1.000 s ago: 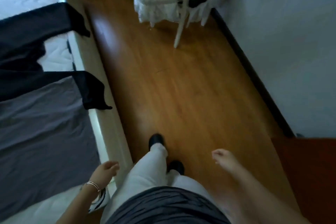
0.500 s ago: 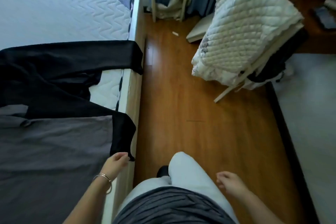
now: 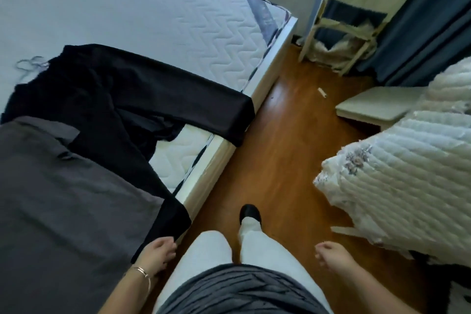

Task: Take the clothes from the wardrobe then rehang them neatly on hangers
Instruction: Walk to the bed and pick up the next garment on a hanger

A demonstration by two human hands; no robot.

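— What is changing here?
— The person is turning toward the bed. A second ago the view was showing mostly floor, and now the black garment is lying in full view across the mattress. One sleeve is hanging over the bed's edge and the other cuff is dangling right at the left hand.
— Is that hand taking hold of it?
— It has been drifting up to that cuff. Its fingers are curling loosely at the fabric's edge, but I cannot tell whether the grip is closing on it or only brushing it. The right hand is hanging relaxed over the floor, its grip loose and carrying nothing.
— And the other clothes?
— A grey garment is lying spread beside the black one, touching it, and a pale hanger is resting on the mattress just by the black garment's far end.
— What is that meaning for the task?
— I am judging that these clothes are already out of the wardrobe and the rehanging is coming next, likely starting with the black one
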